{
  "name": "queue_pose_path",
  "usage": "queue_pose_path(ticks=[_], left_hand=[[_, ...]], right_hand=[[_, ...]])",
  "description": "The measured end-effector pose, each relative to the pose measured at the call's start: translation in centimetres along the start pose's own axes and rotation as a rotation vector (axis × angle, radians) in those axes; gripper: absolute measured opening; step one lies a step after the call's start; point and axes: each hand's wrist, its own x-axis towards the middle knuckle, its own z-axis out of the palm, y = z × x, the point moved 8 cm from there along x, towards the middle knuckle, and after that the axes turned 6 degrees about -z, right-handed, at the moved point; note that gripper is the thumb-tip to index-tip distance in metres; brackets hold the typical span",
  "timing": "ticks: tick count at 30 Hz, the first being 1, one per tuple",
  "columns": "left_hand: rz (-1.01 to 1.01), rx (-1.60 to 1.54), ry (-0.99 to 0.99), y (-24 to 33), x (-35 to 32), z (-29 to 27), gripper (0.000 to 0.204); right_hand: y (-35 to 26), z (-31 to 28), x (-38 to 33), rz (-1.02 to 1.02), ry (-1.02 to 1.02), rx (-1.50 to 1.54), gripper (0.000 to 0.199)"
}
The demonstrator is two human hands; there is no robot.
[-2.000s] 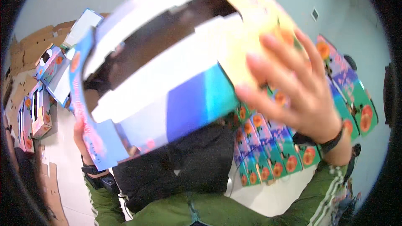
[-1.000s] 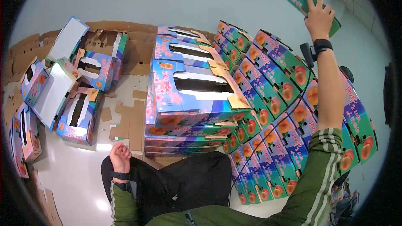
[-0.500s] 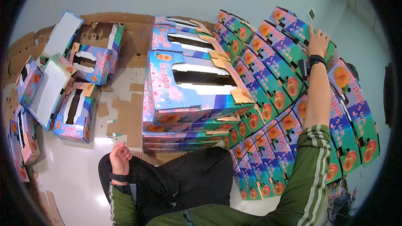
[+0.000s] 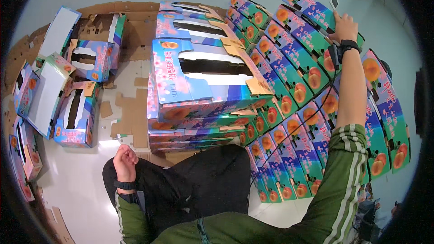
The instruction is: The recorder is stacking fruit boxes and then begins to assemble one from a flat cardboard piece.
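Observation:
My right hand [image 4: 345, 29] reaches far out to the right and lies on the end of a printed fruit carton [image 4: 312, 13] at the back of the stacked rows. Its fingers bend over the carton's far edge, with the tips hidden. This carton is blue, pink and green with peach pictures and sits on top of its row. Over my left knee, my left hand [image 4: 125, 163] is held with its fingers curled in, and nothing shows in it. Both wrists wear dark bands. Nearest in front of me stands a stack of cartons with slotted tops [image 4: 208, 70].
Tightly packed cartons [image 4: 294, 131] fill the right side, crossed by a black cable [image 4: 300, 124]. At left, several opened cartons [image 4: 74, 115] lie scattered, one with a white inner flap [image 4: 49, 95]. Flattened brown cardboard [image 4: 135, 45] covers the floor and lines the wall.
The whole view has shifted, so most things sit higher in the picture. My right hand stays on the same carton's end, its arm somewhat straighter. My left hand remains curled over the knee.

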Motion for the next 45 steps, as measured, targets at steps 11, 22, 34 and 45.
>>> queue_pose_path(ticks=[11, 22, 34, 45], left_hand=[[0.001, 0.053, 0.0, 0.0, -0.4, 0.7, 0.017], [-0.017, 0.008, -0.002, -0.6, -0.2, 0.2, 0.015], [-0.148, 0.046, -0.049, 0.9, -1.0, -0.4, 0.014], [-0.138, 2.058, 0.246, 16.7, 7.2, -13.3, 0.066]], right_hand=[[0.9, 2.2, 0.7, 0.04, -0.193, 0.096, 0.085], [1.2, 1.9, -0.3, 0.03, 0.039, 0.12, 0.069], [-25.3, -20.0, -32.5, -1.237, 0.491, 1.626, 0.028], [-45.1, -8.6, -45.5, -0.934, -0.497, 1.982, 0.013]])
